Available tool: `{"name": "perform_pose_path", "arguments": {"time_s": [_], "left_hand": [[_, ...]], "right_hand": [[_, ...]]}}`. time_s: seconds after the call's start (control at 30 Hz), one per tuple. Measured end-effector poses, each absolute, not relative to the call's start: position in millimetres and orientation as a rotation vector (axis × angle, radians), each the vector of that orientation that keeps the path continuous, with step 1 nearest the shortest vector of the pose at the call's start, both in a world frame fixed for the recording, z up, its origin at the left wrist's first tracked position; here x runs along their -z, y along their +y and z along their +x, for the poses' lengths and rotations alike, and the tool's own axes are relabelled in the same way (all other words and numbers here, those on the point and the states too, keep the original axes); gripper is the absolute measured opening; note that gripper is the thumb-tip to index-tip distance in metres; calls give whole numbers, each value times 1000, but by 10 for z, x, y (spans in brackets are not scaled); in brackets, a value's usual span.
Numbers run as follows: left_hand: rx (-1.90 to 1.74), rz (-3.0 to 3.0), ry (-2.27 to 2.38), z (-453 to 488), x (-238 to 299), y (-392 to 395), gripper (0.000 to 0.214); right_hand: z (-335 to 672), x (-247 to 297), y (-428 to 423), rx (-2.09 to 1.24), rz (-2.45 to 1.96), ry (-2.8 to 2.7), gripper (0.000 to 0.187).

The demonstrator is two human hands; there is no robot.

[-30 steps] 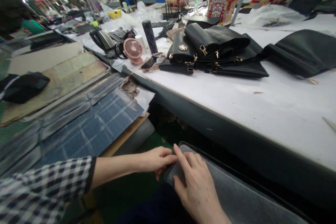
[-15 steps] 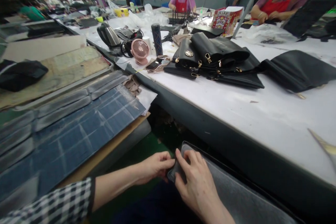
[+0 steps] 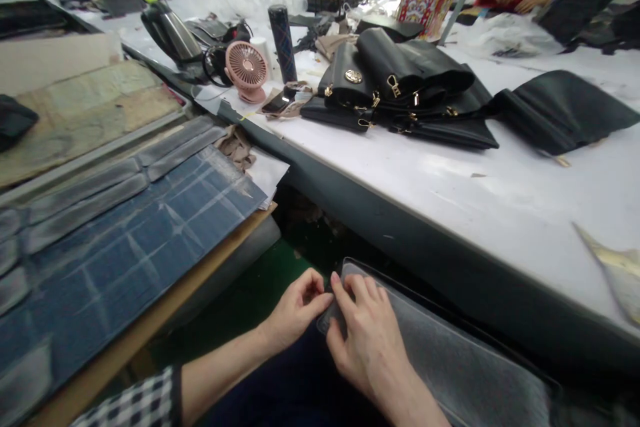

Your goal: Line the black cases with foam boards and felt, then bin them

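Note:
A long grey felt-like panel with a dark edge lies across my lap, below the table's edge. My right hand rests on its near end, thumb and fingers curled round the rounded corner. My left hand meets it from the left, fingertips pinched together at that same corner. A checked sleeve covers my left forearm. What sits between the pinched fingertips is too small to see.
A white worktable runs ahead with black handbags, a black panel, a pink fan, a kettle and a dark flask. Blue-grey sheets lie on a bench to the left. Other people work at the far end.
The view has tilted down and shifted a little. Both hands stay at the panel's corner; my left fingers have closed tighter against it.

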State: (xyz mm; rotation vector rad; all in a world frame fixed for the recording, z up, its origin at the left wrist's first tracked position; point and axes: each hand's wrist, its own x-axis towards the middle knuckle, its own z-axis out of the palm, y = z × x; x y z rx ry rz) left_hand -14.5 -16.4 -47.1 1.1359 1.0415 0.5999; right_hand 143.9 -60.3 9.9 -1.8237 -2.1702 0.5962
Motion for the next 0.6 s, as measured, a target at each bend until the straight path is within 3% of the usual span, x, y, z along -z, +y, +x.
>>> {"name": "perform_pose_path", "arguments": {"time_s": [0.2,0.43,0.6], "left_hand": [[-654,1643,1016,-199,348,-122,16],[-618,2312,895,-253,344,32,36],[-632,2648,653,52,167,140,50]], "right_hand": [[1406,-124,-744,-543,-1831,-2093,60],[1478,-7,-1198,-406,-1722,-1949,53],[2040,-63,-1566,-9,-1726,-1797,48]]}}
